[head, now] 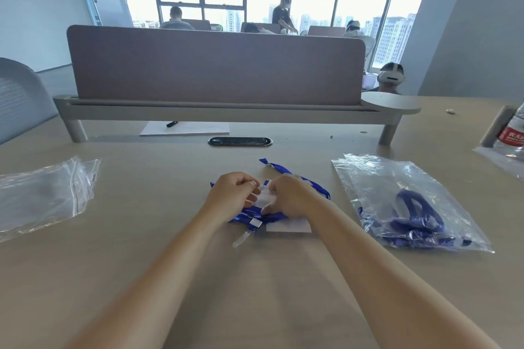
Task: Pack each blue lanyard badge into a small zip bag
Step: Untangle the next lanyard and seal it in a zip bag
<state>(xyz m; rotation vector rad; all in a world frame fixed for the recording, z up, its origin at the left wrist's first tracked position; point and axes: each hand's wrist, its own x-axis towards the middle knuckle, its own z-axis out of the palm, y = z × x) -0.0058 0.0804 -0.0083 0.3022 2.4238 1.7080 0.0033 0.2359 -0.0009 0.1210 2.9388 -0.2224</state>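
Head view: both hands work at the middle of the worktop (158,178), directly ahead of the person, so the load sits at the centre of sight and within short reach of both supply and output. The left hand (234,193) and the right hand (292,198) face each other with fingers curled, and each grip is closed in a pinch on a small clear piece (265,193) held between them. This piece is partly covered by the fingers; it may be the mouth of a small zip bag or a badge sleeve, and the view does not settle which. A two-sided pinch of this kind suits pulling an opening apart or steadying a thin film. The task's thing, a tangle of loose blue lanyards (276,166), lies on the worktop under and just behind the hands, with a white card (289,226) and a clear strap end (241,238) lying at its near edge. Keeping the tangle beneath the hands lets one lanyard be fed without reaching. A stack of empty zip bags (42,195) lies well apart to the left as supply. A filled bag (368,178) with blue lanyards inside lies well apart to the right as output, which keeps packed and unpacked stock separate. A water bottle (513,133) stands at the far right edge, away from the work area.
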